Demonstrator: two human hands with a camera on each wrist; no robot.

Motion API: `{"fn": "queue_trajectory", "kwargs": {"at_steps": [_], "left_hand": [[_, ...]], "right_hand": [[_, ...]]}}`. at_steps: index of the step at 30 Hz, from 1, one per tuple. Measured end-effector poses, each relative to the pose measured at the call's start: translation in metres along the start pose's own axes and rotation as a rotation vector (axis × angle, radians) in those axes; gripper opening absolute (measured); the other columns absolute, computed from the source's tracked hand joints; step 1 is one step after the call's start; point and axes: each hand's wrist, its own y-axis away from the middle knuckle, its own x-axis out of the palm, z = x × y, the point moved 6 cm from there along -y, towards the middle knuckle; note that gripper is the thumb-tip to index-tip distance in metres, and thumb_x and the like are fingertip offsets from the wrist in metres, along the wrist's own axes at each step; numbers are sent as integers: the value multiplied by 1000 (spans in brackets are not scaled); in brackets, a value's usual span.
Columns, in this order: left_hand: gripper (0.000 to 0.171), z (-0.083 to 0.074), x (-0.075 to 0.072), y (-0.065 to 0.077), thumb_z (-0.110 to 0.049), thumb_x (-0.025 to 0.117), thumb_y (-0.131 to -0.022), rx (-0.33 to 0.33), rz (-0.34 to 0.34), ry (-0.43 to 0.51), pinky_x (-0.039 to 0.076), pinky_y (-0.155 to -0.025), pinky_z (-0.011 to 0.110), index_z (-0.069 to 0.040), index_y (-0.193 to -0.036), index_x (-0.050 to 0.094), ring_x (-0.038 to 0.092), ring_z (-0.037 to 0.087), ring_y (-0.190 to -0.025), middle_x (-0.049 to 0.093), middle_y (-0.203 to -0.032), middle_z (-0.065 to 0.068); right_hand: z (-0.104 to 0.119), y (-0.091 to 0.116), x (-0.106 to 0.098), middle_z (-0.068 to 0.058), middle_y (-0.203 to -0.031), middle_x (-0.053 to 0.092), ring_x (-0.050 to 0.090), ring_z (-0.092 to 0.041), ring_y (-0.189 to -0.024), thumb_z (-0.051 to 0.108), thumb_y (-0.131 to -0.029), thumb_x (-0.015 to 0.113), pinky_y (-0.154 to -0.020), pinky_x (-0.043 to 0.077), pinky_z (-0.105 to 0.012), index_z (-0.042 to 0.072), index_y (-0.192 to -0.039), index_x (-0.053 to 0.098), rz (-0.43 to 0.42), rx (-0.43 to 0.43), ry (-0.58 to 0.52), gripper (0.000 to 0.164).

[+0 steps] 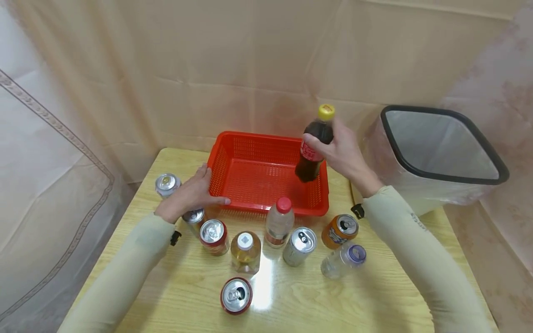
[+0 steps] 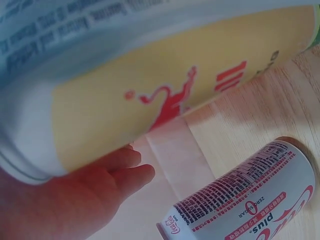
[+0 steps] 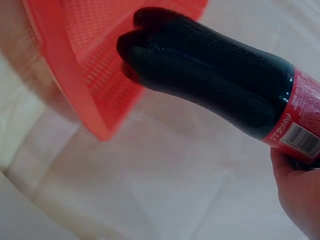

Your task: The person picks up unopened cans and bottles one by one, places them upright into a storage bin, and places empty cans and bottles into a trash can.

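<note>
Over the basket's (image 1: 256, 182) right end: cola (image 1: 309, 163), tilted, gripped in right hand (image 1: 343, 150), thumb and fingers round its upper half. Its base hangs near the basket's right wall; lowered off-line it could snag there, and a loosened grip could drop it. Left hand (image 1: 190, 194) at basket's left end, fingers extended, thumb apart, so a right-side bump might swing the basket into red-cap bottle (image 1: 279, 225) just in front. Can (image 1: 167, 184) left of basket: left forearm could knock it.
</note>
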Motion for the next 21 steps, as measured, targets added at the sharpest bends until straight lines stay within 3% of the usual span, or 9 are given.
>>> {"fn": "queue_trajectory", "kwargs": {"at_steps": [8,21], "left_hand": [[125,1,3,1,-58,81,-83,6,-4,-4,33,-116,65,10,-161,9,20,52,-151,4,-168,31],[128,5,4,2,-58,82,-82,-3,-1,-1,33,-115,64,8,-162,7,20,50,-152,2,-169,29]], "right_hand": [[-32,-22,27,-16,-125,60,56,-34,-114,51,-95,72,-101,51,-55,8,-141,45,41,50,-12,69],[-61,-42,53,-16,-126,56,57,-33,-115,36,-98,72,-104,49,-53,6,-141,39,117,39,-77,62]]}}
